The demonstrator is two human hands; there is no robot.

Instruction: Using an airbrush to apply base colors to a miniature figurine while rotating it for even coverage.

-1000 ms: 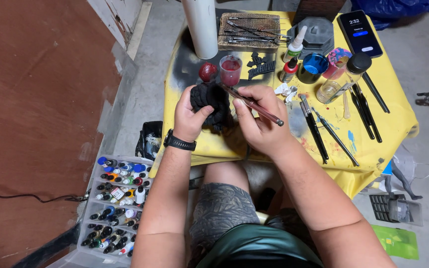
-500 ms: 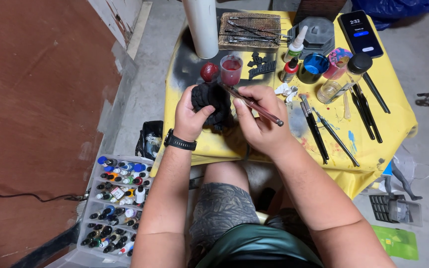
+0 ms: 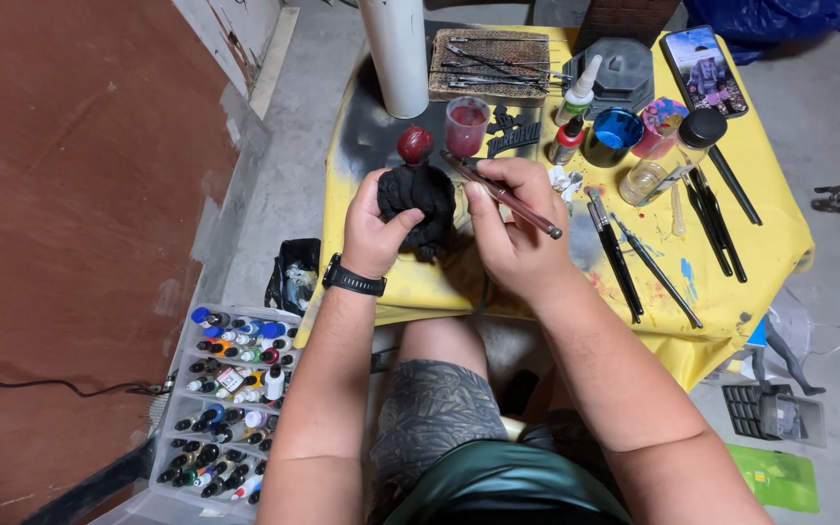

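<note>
**modder_k:** Fingers (image 3: 486, 194) of the right hand (image 3: 512, 228) are pinched shut on a thin paintbrush (image 3: 503, 194), bristle end aimed at the black figure (image 3: 420, 199). Left hand (image 3: 373, 228) is wrapped closed round that figure, thumb across the front, holding it just above the yellow table (image 3: 760, 243). Only one view, the head cam.

**brushlicker:** Looks like he's doing the red head (image 3: 414, 144). I'd say brace the two wrists together, keep the figure tilted toward the eyes, and go light so red stays off the black.

**modder_k:** Fair. Count on the table: one red rinse cup (image 3: 467, 124), one blue pot (image 3: 612, 136), one phone (image 3: 703, 70), one white tube (image 3: 396, 53) standing upright.

**brushlicker:** Plus two dropper bottles (image 3: 576, 97) near the blue pot, a clear jar with a black lid (image 3: 668, 163), and a tray of paint bottles (image 3: 230, 399) on the floor, too many to count.
</note>
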